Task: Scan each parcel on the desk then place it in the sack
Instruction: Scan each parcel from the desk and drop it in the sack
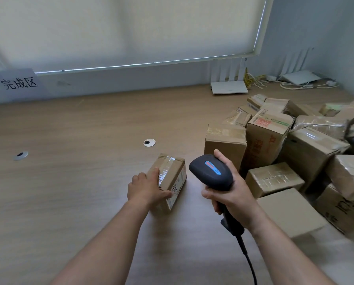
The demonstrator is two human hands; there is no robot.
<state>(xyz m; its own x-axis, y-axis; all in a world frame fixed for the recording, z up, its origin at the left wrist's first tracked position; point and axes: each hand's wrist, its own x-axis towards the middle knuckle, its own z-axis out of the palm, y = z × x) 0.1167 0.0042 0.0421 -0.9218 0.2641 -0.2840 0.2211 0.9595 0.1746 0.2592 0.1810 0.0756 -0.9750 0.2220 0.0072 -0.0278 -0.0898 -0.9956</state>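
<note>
Setting: wooden desk [69, 182] beneath a closed pale window blind; a paper sign with printed characters [19, 83] leans on the wall at far left.
Parcel in hand: small taped cardboard parcel [170, 177] lies on the desk in front of the person, its printed label facing right, toward the scanner.
Left hand: left hand [147, 189] rests on the parcel's near end, fingers curved over the top, thumb along the labelled side, holding it steady.
Right hand: right hand [231, 194] is wrapped tight around the handle of a black corded barcode scanner [212, 171], whose head sits just right of the parcel.
Progress: judged as mid-scan on one parcel; many remain.
Waiting parcels: heap of cardboard boxes [285, 151] crowds the desk's right side, some stacked or tilted.
Sack: not visible, so its contents cannot be told.
Other items: white router [229, 87] and loose cables [307, 85] at the back right.
</note>
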